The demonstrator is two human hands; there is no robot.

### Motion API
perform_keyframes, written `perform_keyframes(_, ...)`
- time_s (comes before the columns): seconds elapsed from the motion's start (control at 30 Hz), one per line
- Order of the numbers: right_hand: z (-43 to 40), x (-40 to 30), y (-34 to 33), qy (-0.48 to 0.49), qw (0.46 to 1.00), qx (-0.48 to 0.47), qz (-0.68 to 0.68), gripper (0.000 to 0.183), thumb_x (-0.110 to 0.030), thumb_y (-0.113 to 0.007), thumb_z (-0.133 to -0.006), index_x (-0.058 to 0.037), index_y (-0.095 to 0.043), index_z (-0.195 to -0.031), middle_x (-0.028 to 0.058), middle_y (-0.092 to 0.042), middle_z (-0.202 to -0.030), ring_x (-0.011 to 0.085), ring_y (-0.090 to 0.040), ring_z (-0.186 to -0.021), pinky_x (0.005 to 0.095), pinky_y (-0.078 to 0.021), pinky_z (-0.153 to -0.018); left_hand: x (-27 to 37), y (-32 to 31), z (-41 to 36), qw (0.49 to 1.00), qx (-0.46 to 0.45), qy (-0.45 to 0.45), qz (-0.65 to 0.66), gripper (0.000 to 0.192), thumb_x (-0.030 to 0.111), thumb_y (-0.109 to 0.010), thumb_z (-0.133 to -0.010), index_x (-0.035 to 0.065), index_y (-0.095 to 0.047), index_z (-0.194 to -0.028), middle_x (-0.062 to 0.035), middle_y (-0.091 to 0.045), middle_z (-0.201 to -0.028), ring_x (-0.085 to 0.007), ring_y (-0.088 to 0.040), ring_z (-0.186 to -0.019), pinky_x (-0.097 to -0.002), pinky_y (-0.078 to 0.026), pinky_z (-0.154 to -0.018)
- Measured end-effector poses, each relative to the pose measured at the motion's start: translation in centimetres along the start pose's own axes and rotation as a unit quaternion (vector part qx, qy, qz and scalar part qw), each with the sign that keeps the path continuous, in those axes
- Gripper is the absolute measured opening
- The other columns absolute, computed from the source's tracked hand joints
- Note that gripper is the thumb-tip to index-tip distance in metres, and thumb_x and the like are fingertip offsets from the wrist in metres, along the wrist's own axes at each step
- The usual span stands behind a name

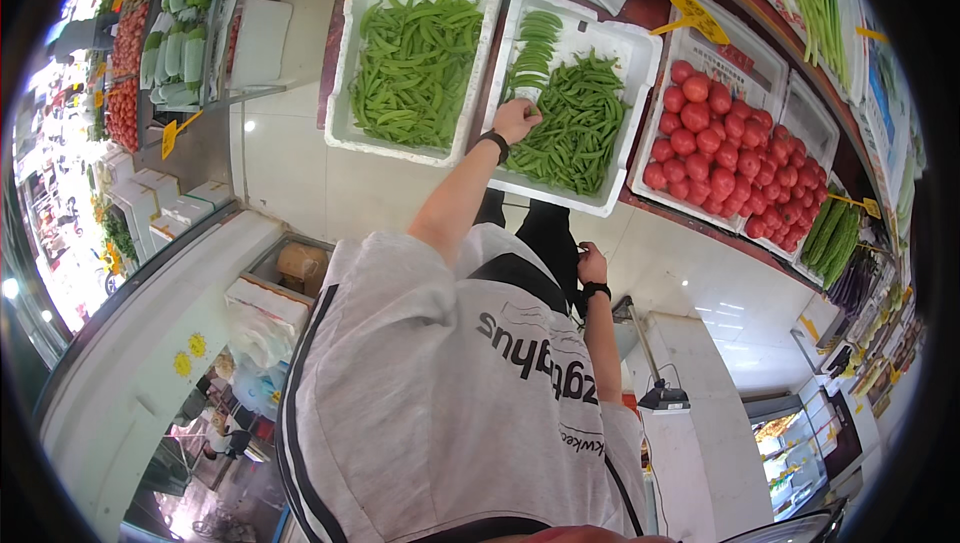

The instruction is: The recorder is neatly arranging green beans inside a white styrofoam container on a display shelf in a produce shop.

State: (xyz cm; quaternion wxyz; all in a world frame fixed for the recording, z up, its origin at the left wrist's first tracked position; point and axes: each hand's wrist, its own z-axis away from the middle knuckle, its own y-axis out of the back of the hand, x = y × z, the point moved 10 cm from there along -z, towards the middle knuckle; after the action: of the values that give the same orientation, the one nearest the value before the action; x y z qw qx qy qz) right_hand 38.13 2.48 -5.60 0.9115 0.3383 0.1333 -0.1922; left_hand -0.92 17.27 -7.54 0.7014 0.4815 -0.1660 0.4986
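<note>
My left hand (516,120), with a dark band on its wrist, reaches over a white foam box (641,55). Its fingers are curled together at the edge of a heap of green pea pods (581,126); whether a pod is between them cannot be seen. Just beyond it, several pods lie side by side in a neat row (536,44) along the box's left part. My right hand (592,264), also banded at the wrist, hangs low beside my dark trousers (551,239). Its fingers are bent, and their grip is too small to make out.
Left of it stands another foam box (339,107) of flatter green pods (420,66). To the right are tomatoes (720,149) in foam boxes, then bitter gourds (831,239). Yellow price tags (694,16) stick out over the boxes. A white counter (150,273) is at lower left.
</note>
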Motion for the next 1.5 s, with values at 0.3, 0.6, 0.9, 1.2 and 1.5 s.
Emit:
perform_keyframes(0.3, -1.5, -13.5, 5.4, 0.189, 0.976, -0.004, 0.111, 0.026, -0.023, -0.054, -0.094, -0.0064, -0.068, -0.108, 0.0239, -0.069, -0.095, 0.0436, -0.065, -0.091, 0.0525, -0.0521, -0.081, 0.9, -1.1, 1.4, 0.997, 0.005, -0.05, 0.066, 0.029, 0.03, -0.074, -0.088, 0.0047, -0.069, -0.099, -0.0159, -0.07, -0.089, -0.0317, -0.067, -0.082, -0.0396, -0.052, -0.074)
perform_keyframes(0.6, -11.1, -28.7, 8.4, 0.282, 0.948, 0.115, 0.09, 0.047, -0.027, -0.06, -0.093, -0.0163, -0.055, -0.139, 0.0214, -0.037, -0.153, 0.0451, -0.037, -0.137, 0.0548, -0.0396, -0.108, 9.4, -4.6, 7.8, 0.99, 0.028, -0.132, -0.044, 0.04, 0.005, -0.064, -0.076, -0.0072, -0.056, -0.113, -0.0261, -0.055, -0.122, -0.0444, -0.05, -0.114, -0.0472, -0.045, -0.097)
perform_keyframes(0.9, -13.6, -25.5, 6.4, 0.214, 0.966, 0.104, 0.102, 0.067, -0.039, -0.068, -0.089, -0.0153, -0.046, -0.148, 0.0263, -0.026, -0.158, 0.0492, -0.027, -0.143, 0.0564, -0.0337, -0.113, 9.5, -5.5, 10.6, 0.979, 0.032, -0.189, -0.069, 0.064, 0.009, -0.069, -0.078, -0.0054, -0.047, -0.136, -0.0287, -0.039, -0.147, -0.0446, -0.039, -0.131, -0.0465, -0.035, -0.112)
perform_keyframes(1.2, -10.9, -16.4, 6.2, -0.007, 0.968, 0.208, -0.137, 0.076, -0.047, -0.071, -0.086, 0.0003, -0.048, -0.141, 0.0294, -0.043, -0.142, 0.0441, -0.048, -0.127, 0.047, -0.042, -0.105, 5.5, -2.9, 7.1, 0.996, 0.07, -0.021, -0.059, 0.107, 0.034, -0.092, -0.062, 0.0015, -0.034, -0.146, -0.024, -0.043, -0.14, -0.0445, -0.044, -0.127, -0.0464, -0.042, -0.106)
perform_keyframes(1.5, -12.3, -13.6, 4.5, -0.167, 0.953, 0.163, -0.19, 0.099, -0.062, -0.072, -0.076, 0.0009, -0.042, -0.146, 0.0321, -0.041, -0.143, 0.0469, -0.047, -0.129, 0.0468, -0.0391, -0.109, 5.0, -5.4, 3.6, 0.989, -0.01, 0.117, -0.085, 0.097, 0.031, -0.091, -0.058, -0.0029, -0.041, -0.134, -0.0274, -0.049, -0.129, -0.0451, -0.054, -0.118, -0.0468, -0.048, -0.099)
